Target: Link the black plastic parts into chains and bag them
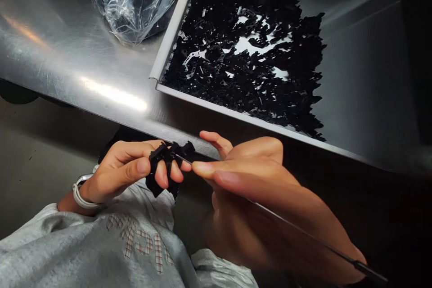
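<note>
Surface: we log a steel table point(84, 67), shiny and scratched, its front edge running across the view.

Landmark: we take a shallow metal tray point(236, 110) with a pale rim, set into the table.

Tray contents: we count a dense heap of small black plastic pieces point(243, 72), with pale tray floor showing through gaps.

Beyond the tray: we note a clear plastic bag point(128, 4) to its left, at the far side, holding something dark.

Left hand point(124, 171): below the tray, near its front corner. Fingers curled and closed, gripping a black plastic piece point(168, 157), branched and irregular.

Right hand point(256, 198): below the tray, just beside the left hand. Fingers point(219, 175) closed, pinching a thin rod point(297, 229) with a dark end at lower right.

Rod tip: we find it meeting the black plastic piece; we cannot tell whether it passes through.

Left wrist: we record a white band point(81, 195).

Clothing: we list a grey sweatshirt point(84, 243) with checked lettering, below both hands and well in front of the tray.
</note>
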`<state>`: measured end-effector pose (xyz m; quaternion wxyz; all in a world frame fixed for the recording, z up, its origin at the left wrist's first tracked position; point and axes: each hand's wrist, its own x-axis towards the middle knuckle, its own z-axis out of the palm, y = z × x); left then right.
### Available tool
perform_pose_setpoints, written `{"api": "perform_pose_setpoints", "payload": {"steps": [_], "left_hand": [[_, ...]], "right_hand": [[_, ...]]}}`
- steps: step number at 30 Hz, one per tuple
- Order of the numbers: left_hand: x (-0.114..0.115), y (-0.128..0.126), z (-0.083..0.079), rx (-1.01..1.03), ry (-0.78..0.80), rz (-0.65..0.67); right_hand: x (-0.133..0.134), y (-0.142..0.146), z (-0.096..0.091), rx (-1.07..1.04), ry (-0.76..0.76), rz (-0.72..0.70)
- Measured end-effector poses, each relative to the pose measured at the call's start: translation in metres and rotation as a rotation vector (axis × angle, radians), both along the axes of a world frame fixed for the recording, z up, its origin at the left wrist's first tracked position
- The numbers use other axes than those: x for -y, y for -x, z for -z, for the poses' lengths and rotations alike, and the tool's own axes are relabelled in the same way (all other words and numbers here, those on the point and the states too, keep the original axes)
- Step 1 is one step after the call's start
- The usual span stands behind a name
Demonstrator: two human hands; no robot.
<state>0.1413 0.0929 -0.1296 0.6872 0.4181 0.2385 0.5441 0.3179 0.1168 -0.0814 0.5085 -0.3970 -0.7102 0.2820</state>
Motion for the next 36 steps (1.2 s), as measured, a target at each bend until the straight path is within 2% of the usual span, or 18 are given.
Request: {"api": "perform_pose_setpoints", "payload": {"steps": [2, 7, 14, 16, 19, 20, 24, 30, 33, 36], "left_hand": [[0.000, 0.000, -0.001, 0.007, -0.005, -0.002], [-0.002, -0.001, -0.002, 0.007, -0.024, 0.010], [-0.001, -0.001, 0.000, 0.003, -0.031, 0.022], [0.000, 0.000, 0.000, 0.006, -0.025, 0.025], [0.000, 0.000, 0.000, 0.017, -0.015, 0.017], [0.000, -0.001, 0.000, 0.017, -0.014, 0.012], [-0.001, -0.001, 0.001, 0.001, -0.019, -0.002], [-0.001, -0.001, -0.001, 0.008, -0.026, 0.020], [-0.002, -0.002, -0.002, 0.027, -0.029, 0.033], [-0.003, -0.002, -0.002, 0.036, -0.029, 0.041]], "right_hand": [[0.003, 0.008, 0.003, -0.089, 0.024, 0.093], [0.003, 0.017, 0.001, -0.184, -0.014, 0.109], [0.002, 0.010, 0.005, -0.215, -0.024, 0.096], [0.001, 0.001, 0.003, -0.140, -0.010, 0.021], [-0.003, -0.011, -0.004, 0.026, 0.027, -0.200], [-0.005, -0.012, -0.006, 0.045, 0.036, -0.225], [-0.005, -0.003, -0.009, -0.083, 0.033, -0.032], [-0.004, 0.018, -0.006, -0.189, 0.020, 0.113], [-0.003, 0.016, -0.003, -0.191, 0.009, 0.106], [-0.003, 0.001, 0.000, -0.117, -0.016, 0.022]]}}
